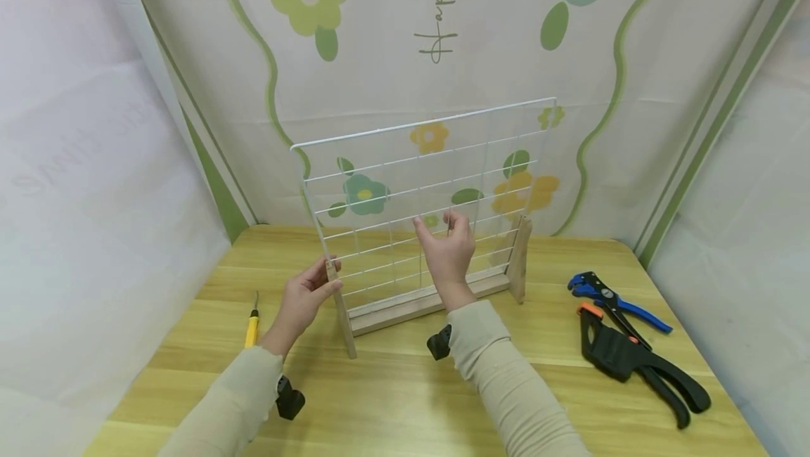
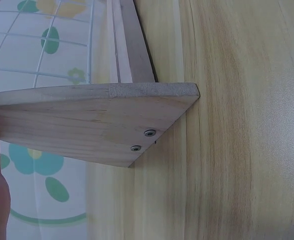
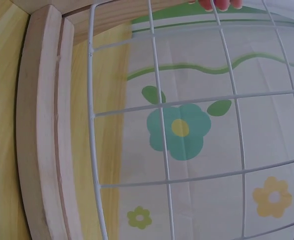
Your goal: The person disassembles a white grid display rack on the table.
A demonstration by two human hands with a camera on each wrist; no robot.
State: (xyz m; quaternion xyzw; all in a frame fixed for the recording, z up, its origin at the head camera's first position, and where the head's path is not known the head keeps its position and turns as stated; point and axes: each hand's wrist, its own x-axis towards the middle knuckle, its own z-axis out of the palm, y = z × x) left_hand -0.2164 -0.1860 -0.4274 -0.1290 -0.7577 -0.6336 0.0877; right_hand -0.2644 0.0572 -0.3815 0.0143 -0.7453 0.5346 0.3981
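Observation:
A white wire grid panel (image 1: 436,190) stands upright in a wooden stand (image 1: 405,309), which has a crossbar and two side legs. My left hand (image 1: 302,300) holds the upper end of the left wooden leg (image 2: 87,120), close to the grid's left edge. In the left wrist view two screw heads (image 2: 149,133) show near that leg's foot. At the middle of the grid, my right hand (image 1: 448,253) grips the wires with curled fingers, the thumb apart to the left. The right wrist view shows the grid's wires (image 3: 164,145) beside the crossbar (image 3: 42,130); only a fingertip of that hand appears there.
A yellow-handled screwdriver-like tool (image 1: 252,327) lies left of the stand. To the right lie a blue and black plier-like tool (image 1: 607,293) and a black clamp (image 1: 616,351) with orange tips. Printed fabric (image 1: 380,56) hangs behind the wooden table (image 1: 392,401).

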